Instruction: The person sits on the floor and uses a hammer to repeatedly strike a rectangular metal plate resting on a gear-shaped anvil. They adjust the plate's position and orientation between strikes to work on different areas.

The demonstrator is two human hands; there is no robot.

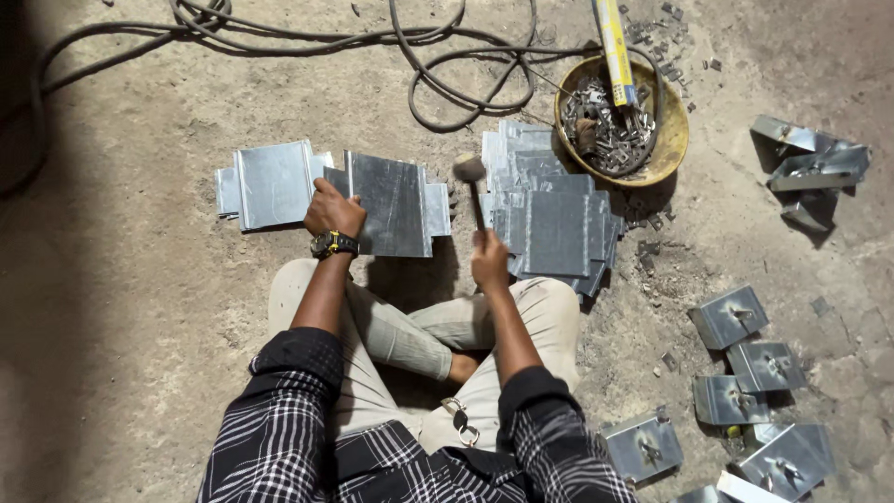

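I sit cross-legged on a dusty floor. My left hand (332, 211), with a black and yellow watch on the wrist, grips the left edge of a folded grey sheet-metal piece (391, 205) lying in front of me. My right hand (488, 261) is shut on the handle of a hammer (472, 182), its head raised just right of that piece. Left of my left hand lies another folded metal piece (270, 183) on a small stack.
A pile of flat metal sheets (549, 219) lies right of the hammer. Behind it a round yellow pan (672, 140) holds small metal parts. Several finished metal brackets (745, 373) lie at the right, more (815, 168) farther back. Cables (438, 56) coil along the top.
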